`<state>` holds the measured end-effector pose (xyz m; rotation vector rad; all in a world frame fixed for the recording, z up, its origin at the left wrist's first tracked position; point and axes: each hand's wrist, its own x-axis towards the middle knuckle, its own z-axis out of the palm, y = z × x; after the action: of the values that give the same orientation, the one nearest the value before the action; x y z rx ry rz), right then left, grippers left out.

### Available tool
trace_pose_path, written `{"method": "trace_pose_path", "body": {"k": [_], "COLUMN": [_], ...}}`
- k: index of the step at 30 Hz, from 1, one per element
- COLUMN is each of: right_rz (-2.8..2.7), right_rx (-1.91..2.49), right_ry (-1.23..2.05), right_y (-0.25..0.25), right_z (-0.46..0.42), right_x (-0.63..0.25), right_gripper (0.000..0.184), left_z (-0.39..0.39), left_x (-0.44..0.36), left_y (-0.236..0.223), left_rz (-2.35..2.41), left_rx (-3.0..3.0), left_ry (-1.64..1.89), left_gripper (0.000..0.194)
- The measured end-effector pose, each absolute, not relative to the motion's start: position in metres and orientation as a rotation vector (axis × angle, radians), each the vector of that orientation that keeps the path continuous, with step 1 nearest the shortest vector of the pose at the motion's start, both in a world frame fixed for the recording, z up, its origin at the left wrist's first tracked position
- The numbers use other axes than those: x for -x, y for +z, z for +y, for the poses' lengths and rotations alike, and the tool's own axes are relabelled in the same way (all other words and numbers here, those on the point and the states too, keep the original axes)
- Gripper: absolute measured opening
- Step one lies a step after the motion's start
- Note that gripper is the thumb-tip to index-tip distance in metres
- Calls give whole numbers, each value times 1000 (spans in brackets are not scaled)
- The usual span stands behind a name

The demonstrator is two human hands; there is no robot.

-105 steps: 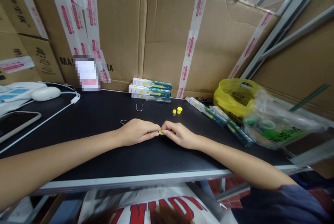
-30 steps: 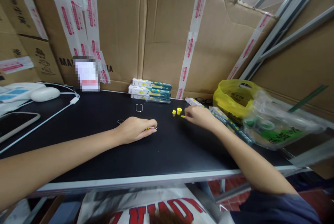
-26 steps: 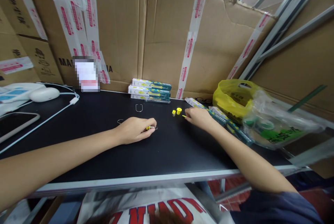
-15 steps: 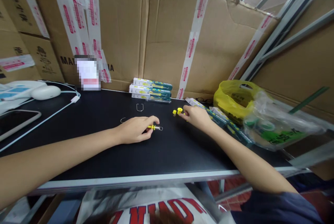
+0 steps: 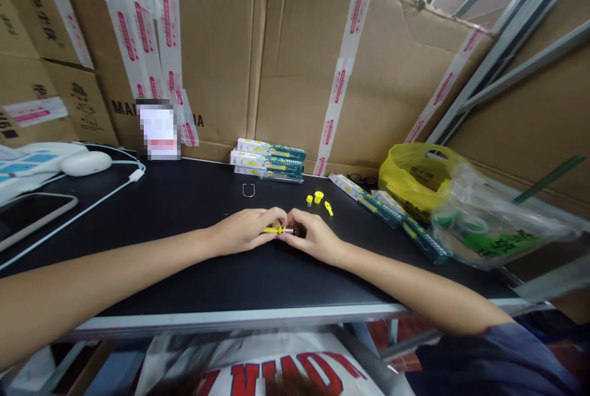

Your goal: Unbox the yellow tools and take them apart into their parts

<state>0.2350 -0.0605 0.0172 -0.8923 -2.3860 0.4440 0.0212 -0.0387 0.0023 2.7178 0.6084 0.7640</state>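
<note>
My left hand (image 5: 251, 229) is closed on a thin yellow rod with a metal end (image 5: 271, 230), held level just above the black tabletop. My right hand (image 5: 313, 231) meets it from the other side, its fingers curled round the metal end, so the tip is hidden. The fingertips of both hands touch or nearly touch. Beyond my right hand lie small yellow parts: a piece with a spring-like lower end (image 5: 309, 200), a flanged cap (image 5: 318, 197) and a narrow yellow piece (image 5: 328, 208). A bent metal wire (image 5: 249, 190) rests behind my left hand.
Printed slim boxes (image 5: 267, 159) are stacked against the cardboard wall (image 5: 299, 64). More boxes (image 5: 369, 199) lie at right beside a yellow plastic bag (image 5: 405, 168) and a clear bag (image 5: 488, 230). At left are a phone (image 5: 32, 217), a white cable (image 5: 92, 199) and a propped screen (image 5: 159, 131).
My right hand has left the small yellow parts and moved left to the rod's metal end. The narrow yellow piece now lies uncovered. My left hand keeps its hold on the rod.
</note>
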Motion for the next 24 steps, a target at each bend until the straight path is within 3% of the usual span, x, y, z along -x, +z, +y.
{"method": "trace_pose_path", "body": {"k": [24], "right_rz": [-2071], "right_rx": [916], "right_ry": [634], "right_y": [23], "right_z": [-41], "right_x": [-260], "right_gripper": [22], "left_z": [-25], "left_x": [-9], "left_y": [4], "left_rz": [1093], "left_rx": [-2799], "left_ry": [983], "left_gripper": [23]}}
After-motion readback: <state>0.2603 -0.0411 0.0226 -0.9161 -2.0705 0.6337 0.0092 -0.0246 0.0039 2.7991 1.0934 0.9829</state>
